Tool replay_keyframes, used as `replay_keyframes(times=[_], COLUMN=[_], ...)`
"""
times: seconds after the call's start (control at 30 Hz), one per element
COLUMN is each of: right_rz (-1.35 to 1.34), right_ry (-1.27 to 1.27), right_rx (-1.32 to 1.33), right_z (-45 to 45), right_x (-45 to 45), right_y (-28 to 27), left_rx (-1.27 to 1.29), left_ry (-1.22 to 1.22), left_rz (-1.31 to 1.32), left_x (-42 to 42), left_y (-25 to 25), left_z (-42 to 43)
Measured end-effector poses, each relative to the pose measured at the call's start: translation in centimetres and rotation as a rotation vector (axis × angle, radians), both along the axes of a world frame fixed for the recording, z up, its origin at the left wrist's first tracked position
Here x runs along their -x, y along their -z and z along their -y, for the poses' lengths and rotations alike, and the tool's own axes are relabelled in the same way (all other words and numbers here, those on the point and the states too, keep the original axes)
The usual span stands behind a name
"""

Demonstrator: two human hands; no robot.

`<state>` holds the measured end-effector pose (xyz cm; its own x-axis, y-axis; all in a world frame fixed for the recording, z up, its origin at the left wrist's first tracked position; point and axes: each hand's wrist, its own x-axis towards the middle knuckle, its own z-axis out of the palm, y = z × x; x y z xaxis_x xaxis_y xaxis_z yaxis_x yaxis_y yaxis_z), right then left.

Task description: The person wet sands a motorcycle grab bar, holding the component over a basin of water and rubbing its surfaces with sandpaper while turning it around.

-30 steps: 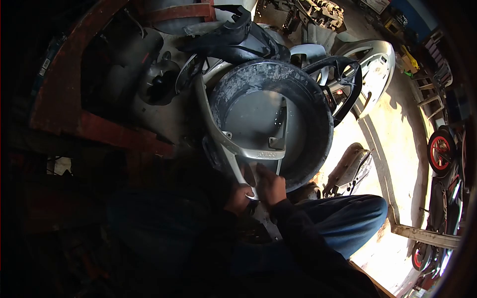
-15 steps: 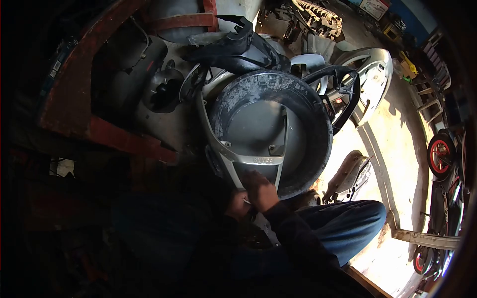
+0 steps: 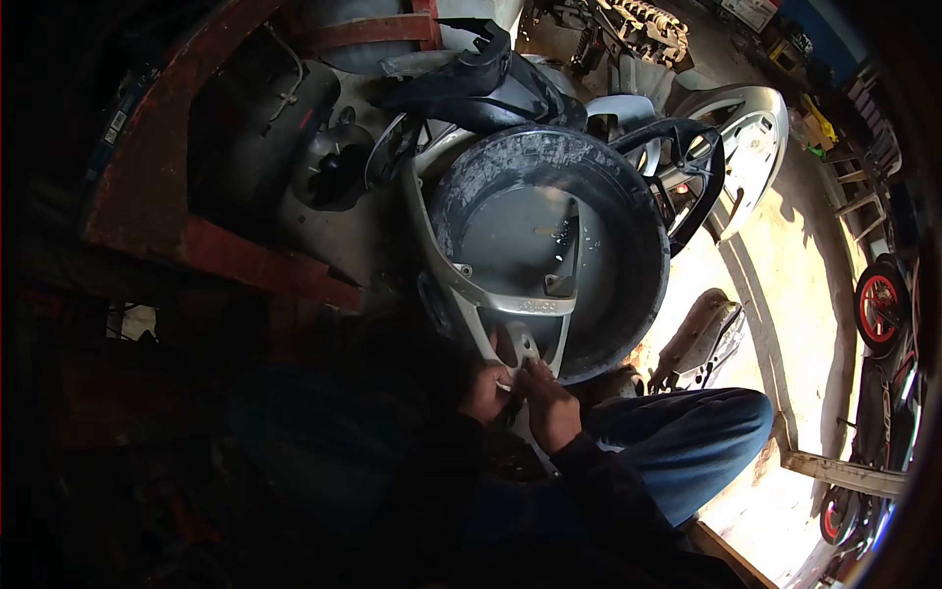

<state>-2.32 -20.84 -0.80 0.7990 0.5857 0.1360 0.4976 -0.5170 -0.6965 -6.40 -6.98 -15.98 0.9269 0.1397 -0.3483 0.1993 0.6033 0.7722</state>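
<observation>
A silver-grey scooter fairing panel (image 3: 538,306) with raised lettering leans across a round black tub (image 3: 643,294) of cloudy water. My left hand (image 3: 485,395) is closed around the panel's narrow near end. Beside it, my right hand (image 3: 551,407) presses against the same end, its fingers bent and pinched together. Whatever sits under those fingertips is dark and too small to name. Just ahead of the fingers, a light strip with holes shows on the panel. Water glints inside the tub near the panel's right arm.
Black plastic fairing parts (image 3: 481,93) lie behind the tub. A silver curved fairing (image 3: 760,147) stands at the right on sunlit floor. A rusty red metal frame (image 3: 142,187) is at the left. Far right, a motorcycle with a red-rimmed wheel (image 3: 876,302) is parked.
My right hand has drawn back from the panel's middle toward its near end, uncovering the strip with holes. My left hand keeps its grip. The whole view has shifted slightly.
</observation>
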Motion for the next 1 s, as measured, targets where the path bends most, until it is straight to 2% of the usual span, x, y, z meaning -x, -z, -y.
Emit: replay_keyframes(times=[0.03, 0.07, 0.1, 0.17, 0.2, 0.23, 0.27, 0.3, 0.4, 0.43, 0.5, 0.57, 0.6, 0.7, 0.77, 0.83, 0.87, 0.97, 1.0], right_rz=[0.035, 0.05, -0.097, 0.039, 0.037, 0.159, 0.278, 0.275, -0.042, -0.043, 0.183, 0.188, 0.144, -0.138, 0.115, 0.052, 0.062, -0.049, -0.324], right_ry=[0.039, 0.046, 0.072, 0.12, 0.131, 0.091, 0.048, 0.053, 0.076, 0.088, 0.053, 0.079, 0.127, 0.138, 0.14, 0.118, 0.154, 0.22, 0.222], right_rx=[-0.011, 0.019, 0.078, 0.033, 0.032, 0.091, 0.153, 0.159, 0.201, 0.203, 0.109, 0.112, 0.122, 0.146, 0.062, 0.066, 0.078, 0.151, 0.221], right_z=[-0.6, -1.5, -2.4, -2.6, -2.0, -1.3, -0.8, -1.1, -3.4, -3.0, -1.7, -1.7, -2.6, -5.1, -3.6, -1.8, -1.6, -3.8, -4.5], right_x=[-0.5, -1.7, -2.6, -1.5, -0.6, 0.2, 0.5, 0.1, -2.8, -1.9, 1.3, 2.0, 0.7, -4.1, -1.2, 2.4, 2.3, -2.0, -4.0], right_y=[0.3, 0.8, 0.5, 1.4, 2.2, 3.2, 3.8, 3.3, 1.0, 1.1, 1.8, 2.3, 2.2, 2.1, 2.5, 1.6, 2.0, 2.7, 1.3], left_rx=[-0.018, 0.251, 0.158, -0.03, 0.239, 0.507, 0.485, 0.489, 0.326, 0.383, 0.497, 0.559, 0.413, 0.139, 0.362, 0.513, 0.456, -0.351, -0.242], left_ry=[0.027, -0.054, -0.02, 0.042, -0.056, -0.155, -0.137, -0.132, -0.096, -0.096, -0.095, -0.086, -0.097, -0.034, -0.159, -0.261, -0.163, 0.229, 0.152], left_rz=[-0.018, 0.007, 0.018, 0.038, -0.039, -0.111, -0.101, -0.105, -0.024, -0.059, -0.093, -0.101, -0.18, -0.104, -0.154, -0.205, -0.173, -0.289, -0.153], left_x=[-0.3, -0.6, -0.4, 0.1, -0.3, -0.9, -1.0, -0.9, -0.1, 0.1, -0.3, -0.5, -0.5, -0.2, -0.7, -1.0, -0.7, 0.3, 0.9], left_y=[-1.3, -2.7, -1.7, 0.4, -4.6, -7.8, -8.1, -7.1, -4.2, -4.0, -4.3, -5.1, -5.4, -5.2, -6.3, -6.5, -5.5, -2.1, 0.8], left_z=[0.0, 0.1, 0.0, -0.2, -0.2, -0.3, -0.3, -0.4, -0.3, -0.5, -0.7, -0.4, -0.4, -0.5, -0.2, 0.1, -0.2, -1.6, -1.6])
